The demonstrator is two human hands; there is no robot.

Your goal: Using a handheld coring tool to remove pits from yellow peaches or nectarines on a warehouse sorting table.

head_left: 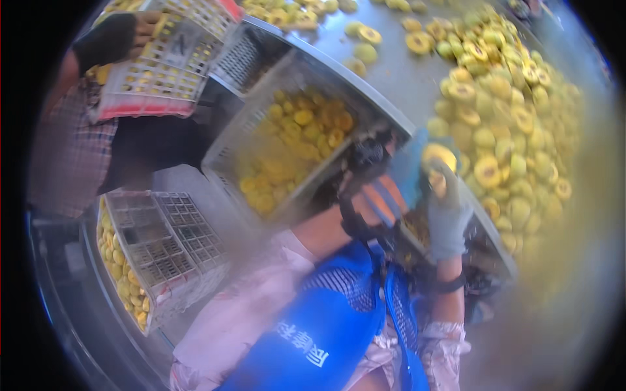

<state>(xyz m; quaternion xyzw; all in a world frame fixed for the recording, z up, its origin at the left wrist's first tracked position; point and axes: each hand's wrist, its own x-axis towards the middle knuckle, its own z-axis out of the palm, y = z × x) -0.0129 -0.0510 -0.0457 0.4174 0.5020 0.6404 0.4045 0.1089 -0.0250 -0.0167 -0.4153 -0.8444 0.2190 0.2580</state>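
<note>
Over the table's near edge my two gloved hands meet at a yellow peach half (439,156). My left hand (405,174), in a blue glove with a dark strap at the wrist, is closed around its left side. From below, my right hand (448,218), in a grey glove, presses its fingers against the same fruit; whether it also holds a small tool I cannot tell. Just beyond and to the right lies a large heap of halved yellow peaches (502,143) on the metal table (398,78). Haze blurs the heap's right side.
Left of my arms stands a crate (218,159) of yellow fruit. Another fruit-filled crate (189,287) sits lower left. At upper left a co-worker's dark-gloved hand (120,39) grips a white and red crate (153,81). My blue apron (313,326) fills the lower middle.
</note>
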